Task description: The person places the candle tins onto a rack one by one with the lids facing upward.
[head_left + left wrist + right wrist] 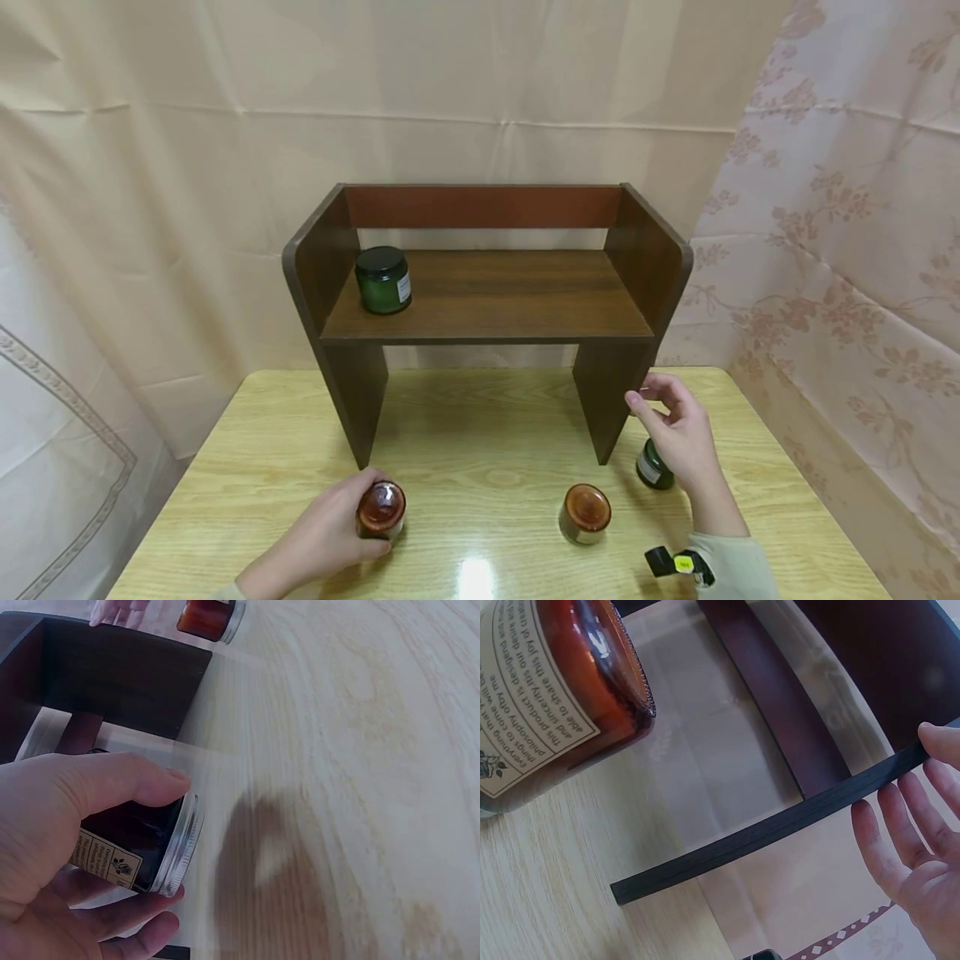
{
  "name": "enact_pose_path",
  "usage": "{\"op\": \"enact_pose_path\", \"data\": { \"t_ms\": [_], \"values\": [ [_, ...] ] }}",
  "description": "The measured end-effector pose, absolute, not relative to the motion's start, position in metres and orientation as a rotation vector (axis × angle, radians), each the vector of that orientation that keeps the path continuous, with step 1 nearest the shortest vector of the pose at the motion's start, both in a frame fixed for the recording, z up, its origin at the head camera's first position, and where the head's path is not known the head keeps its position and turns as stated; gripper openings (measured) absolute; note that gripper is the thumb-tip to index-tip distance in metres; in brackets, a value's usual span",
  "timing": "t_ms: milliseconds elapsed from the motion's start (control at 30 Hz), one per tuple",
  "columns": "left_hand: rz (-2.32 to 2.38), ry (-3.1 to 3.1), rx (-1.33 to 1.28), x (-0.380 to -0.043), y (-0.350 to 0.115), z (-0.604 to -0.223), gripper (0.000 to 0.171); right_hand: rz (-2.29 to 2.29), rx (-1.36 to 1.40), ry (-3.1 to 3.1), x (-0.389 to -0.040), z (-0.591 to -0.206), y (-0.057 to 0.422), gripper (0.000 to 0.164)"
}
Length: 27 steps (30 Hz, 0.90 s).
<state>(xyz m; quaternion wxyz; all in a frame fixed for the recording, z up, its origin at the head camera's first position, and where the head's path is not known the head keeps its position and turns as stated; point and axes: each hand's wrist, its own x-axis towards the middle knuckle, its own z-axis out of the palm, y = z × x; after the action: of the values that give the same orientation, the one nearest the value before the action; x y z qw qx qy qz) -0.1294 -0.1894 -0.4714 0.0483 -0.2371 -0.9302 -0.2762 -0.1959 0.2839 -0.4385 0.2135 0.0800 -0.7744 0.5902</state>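
Note:
My left hand (330, 521) grips an amber glass jar (381, 510) near the shelf's left foot. In the left wrist view, this jar (124, 832) shows a printed label and a silver screw lid near the tabletop. My right hand (678, 425) is at the front edge of the shelf's right side panel (611, 408). In the right wrist view, its thumb (939, 742) lies on one side of that edge and its fingers (900, 825) on the other. A green jar (384, 287) with a black lid stands on the brown wooden shelf (510, 296), at the left end.
A second amber jar (585, 512) stands on the light wood table (480, 433), front right. A small green jar (654, 467) is beside the right panel, partly hidden by my right hand. Beige curtains (480, 67) hang behind, with floral cloth (840, 275) at right.

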Motion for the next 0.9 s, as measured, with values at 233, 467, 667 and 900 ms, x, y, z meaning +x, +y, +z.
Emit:
{"op": "enact_pose_path", "data": {
  "t_ms": [233,467,667,900],
  "values": [
    [-0.882,-2.792,-0.723,-0.131,-0.188,-0.466,0.067,1.644,0.226,-2.137,-0.195,-0.438,0.283,0.032],
    [-0.919,-2.753,-0.730,-0.132,-0.187,-0.459,0.067,1.635,0.223,-2.138,-0.196,-0.439,0.284,0.031],
    [-0.932,-2.743,-0.695,-0.132,-0.186,-0.454,0.069,1.639,0.224,-2.140,-0.195,-0.439,0.284,0.031],
    [-0.911,-2.727,-0.662,-0.132,-0.185,-0.451,0.072,1.647,0.215,-2.135,-0.195,-0.438,0.284,0.032]
  ]
}}
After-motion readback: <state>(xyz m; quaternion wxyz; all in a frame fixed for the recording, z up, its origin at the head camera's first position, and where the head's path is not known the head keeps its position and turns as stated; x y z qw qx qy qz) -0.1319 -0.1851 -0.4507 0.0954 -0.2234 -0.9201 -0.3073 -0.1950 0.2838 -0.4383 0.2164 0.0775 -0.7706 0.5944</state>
